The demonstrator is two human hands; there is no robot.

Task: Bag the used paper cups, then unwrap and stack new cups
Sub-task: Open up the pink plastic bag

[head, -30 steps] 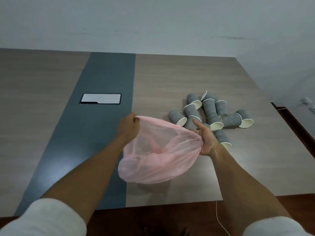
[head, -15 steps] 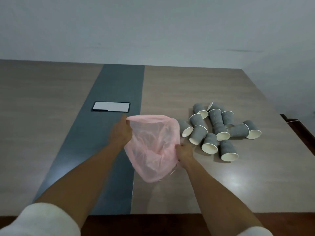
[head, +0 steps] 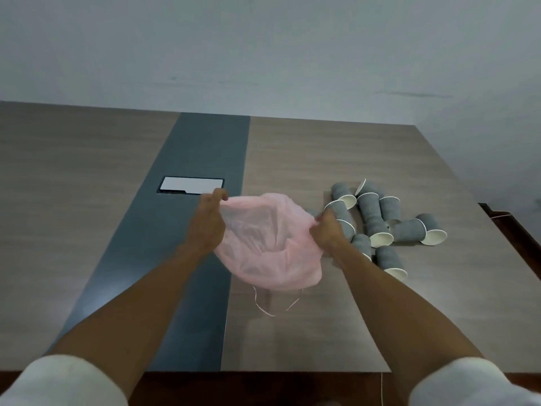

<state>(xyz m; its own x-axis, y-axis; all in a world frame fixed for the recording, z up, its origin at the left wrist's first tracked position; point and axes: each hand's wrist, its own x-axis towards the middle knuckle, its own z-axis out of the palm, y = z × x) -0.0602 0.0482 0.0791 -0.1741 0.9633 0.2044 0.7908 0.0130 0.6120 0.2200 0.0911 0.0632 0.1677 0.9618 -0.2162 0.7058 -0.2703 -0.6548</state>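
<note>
- Half a second ago our right hand [head: 326, 228] gripped the thin pink plastic bag [head: 270, 247] low on its near side with the mouth pinched narrow; now it has moved up to the rim, and the mouth is spread wide between both hands.
- A second ago the bag was also open, so we read this as re-gripping to get a better hold of the rim, not a new step.
- We judge that the bag is now ready to receive cups, though none is inside yet; the bagging itself has not begun.
- Our left hand [head: 209, 221] is clenched on the bag's rim at its left side, fingers pinched over the plastic.
- Our right hand is closed on the rim at the bag's right side, just beside the nearest cup.
- The bag hangs between the hands above the wood-and-grey bench [head: 307, 159], its thin pink ties [head: 265, 309] trailing below it.
- The used grey ribbed paper cups [head: 377, 221] lie tipped over in a loose heap on the bench, right of the bag.
- No wrapped new cups are in view.
</note>
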